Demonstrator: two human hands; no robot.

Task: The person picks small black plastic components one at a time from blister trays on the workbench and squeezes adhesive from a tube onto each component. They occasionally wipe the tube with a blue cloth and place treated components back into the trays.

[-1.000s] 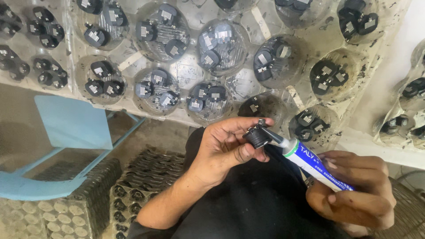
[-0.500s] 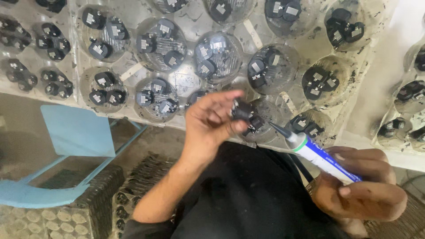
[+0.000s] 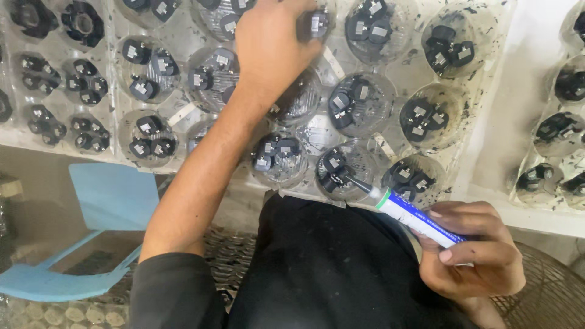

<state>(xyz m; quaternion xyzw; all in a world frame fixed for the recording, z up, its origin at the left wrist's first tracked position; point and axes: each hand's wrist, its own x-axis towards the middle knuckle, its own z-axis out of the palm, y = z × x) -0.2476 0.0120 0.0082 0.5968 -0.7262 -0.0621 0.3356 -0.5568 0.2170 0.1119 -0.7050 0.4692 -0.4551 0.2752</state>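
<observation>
— What are our hands on?

— Our right hand [image 3: 472, 253] is clamped around a white tube of adhesive with a blue label and a green collar [image 3: 420, 219]. Its dark nozzle pointing up and to the left, away from the palm, its tip over one of the round cups. Thumb and fingers are wrapped tight on the tube's lower end.

— And the other?

— Our left hand [image 3: 271, 45] reaches far up over the clear plastic tray of round cups [image 3: 378, 137], fingers curled down at a small black part with a pale label [image 3: 317, 24] just at the fingertips. We cannot tell whether the fingers are closed on that part or only touching it.

— What lies about them?

— Under and on both sides of the left hand, each cup holds two or three of the same small black parts [image 3: 149, 143]. A second tray of cups [image 3: 557, 134] sits beyond the right hand, across a white strip. Below the left forearm is a light blue plastic stool [image 3: 109, 201], and our black clothing [image 3: 329, 268] fills the space between the two arms.
</observation>
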